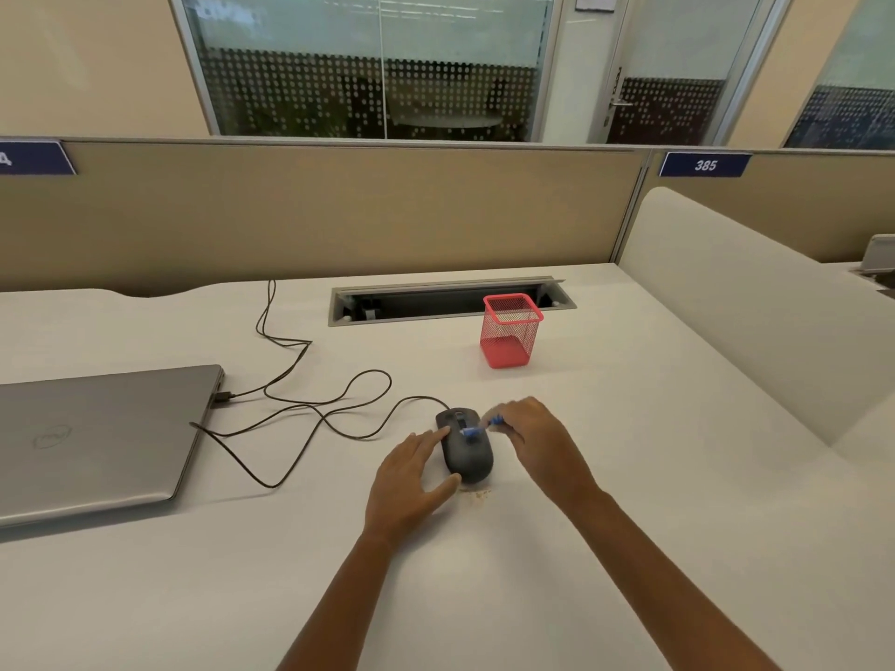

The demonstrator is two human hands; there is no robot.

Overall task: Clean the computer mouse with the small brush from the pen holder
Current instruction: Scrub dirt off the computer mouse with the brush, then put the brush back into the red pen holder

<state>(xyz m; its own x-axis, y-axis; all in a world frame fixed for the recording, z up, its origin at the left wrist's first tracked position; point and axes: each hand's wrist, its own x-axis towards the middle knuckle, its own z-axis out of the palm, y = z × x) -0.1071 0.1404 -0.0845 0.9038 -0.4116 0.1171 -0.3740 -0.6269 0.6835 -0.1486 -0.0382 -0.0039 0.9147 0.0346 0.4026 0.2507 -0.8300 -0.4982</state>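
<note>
The black computer mouse (466, 450) lies on the white desk (629, 477), near the middle. The left hand (411, 481) holds its left side, fingers spread. The right hand (532, 440) pinches the small blue brush (479, 427), whose tip touches the mouse top. Farther away stands the red mesh pen holder (511, 331); at the left lies a closed laptop (97, 438).

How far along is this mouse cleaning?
Done: the small brush is out of the red pen holder. In hand: the right hand pinches it against the mouse while the left hand steadies the mouse. Left: finishing the brushing; crumbs lie beside it.
</note>
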